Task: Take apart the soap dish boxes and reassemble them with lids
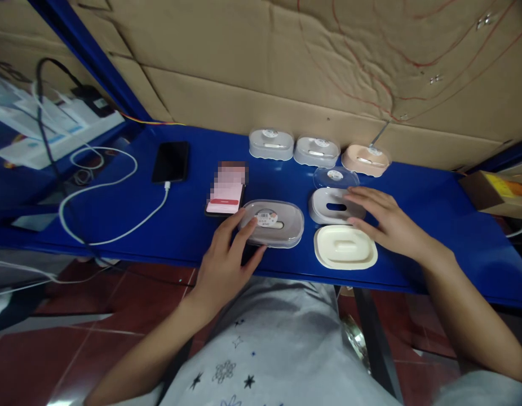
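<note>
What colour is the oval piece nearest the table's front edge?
The oval piece is pale cream, in the head view.

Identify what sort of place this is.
Likely a makeshift workstation, perhaps in a workshop: a blue tabletop backed by cardboard sheeting, with what looks like a power strip off to the left.

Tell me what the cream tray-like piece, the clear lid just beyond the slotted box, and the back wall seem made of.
Cream piece: probably moulded plastic, satin; smooth, rounded edges.
Clear lid: likely glossy transparent plastic; blue shows through.
Back wall: apparently cardboard, dull brown; creased surface.
</note>
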The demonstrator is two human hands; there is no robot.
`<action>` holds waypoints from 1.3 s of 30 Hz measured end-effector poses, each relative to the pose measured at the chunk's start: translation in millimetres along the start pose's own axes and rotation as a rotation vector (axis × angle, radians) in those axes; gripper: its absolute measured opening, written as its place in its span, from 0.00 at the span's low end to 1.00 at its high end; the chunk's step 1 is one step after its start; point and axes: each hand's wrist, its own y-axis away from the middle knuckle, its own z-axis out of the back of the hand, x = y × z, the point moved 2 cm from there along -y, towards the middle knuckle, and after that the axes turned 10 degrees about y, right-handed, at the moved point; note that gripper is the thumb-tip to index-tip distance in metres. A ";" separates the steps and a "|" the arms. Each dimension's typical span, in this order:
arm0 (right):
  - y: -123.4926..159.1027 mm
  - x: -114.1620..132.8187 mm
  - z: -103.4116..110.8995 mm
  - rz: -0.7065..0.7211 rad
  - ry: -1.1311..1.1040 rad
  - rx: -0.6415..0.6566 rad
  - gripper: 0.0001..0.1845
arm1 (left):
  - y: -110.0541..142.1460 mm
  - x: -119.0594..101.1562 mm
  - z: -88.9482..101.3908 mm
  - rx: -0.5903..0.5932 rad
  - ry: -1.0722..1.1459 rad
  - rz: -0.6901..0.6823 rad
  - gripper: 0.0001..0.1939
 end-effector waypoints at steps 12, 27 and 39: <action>-39.5 -53.2 -20.5 0.009 -0.111 -0.048 0.21 | -73.8 -19.2 11.3 0.403 -0.406 0.041 0.19; -32.4 -87.6 -43.2 -0.034 -0.128 -0.061 0.26 | -135.5 -17.8 -41.8 0.485 -0.198 -0.200 0.27; -28.2 -93.1 -50.0 -0.113 -0.213 -0.110 0.31 | -112.2 -31.4 -77.3 0.550 0.100 -0.554 0.20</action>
